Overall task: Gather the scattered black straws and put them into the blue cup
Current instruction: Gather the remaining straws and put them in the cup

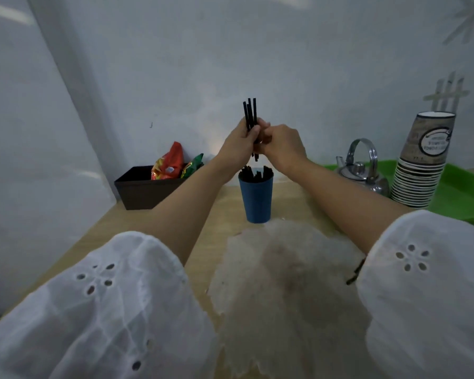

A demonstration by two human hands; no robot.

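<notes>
Above blue cup (pixel 256 198), both hands gripping black straws (pixel 250 113)

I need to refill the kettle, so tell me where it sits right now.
In the head view the metal kettle stands on the right side of the table, at the back edge of the green tray, just left of the stack of paper cups.
</notes>
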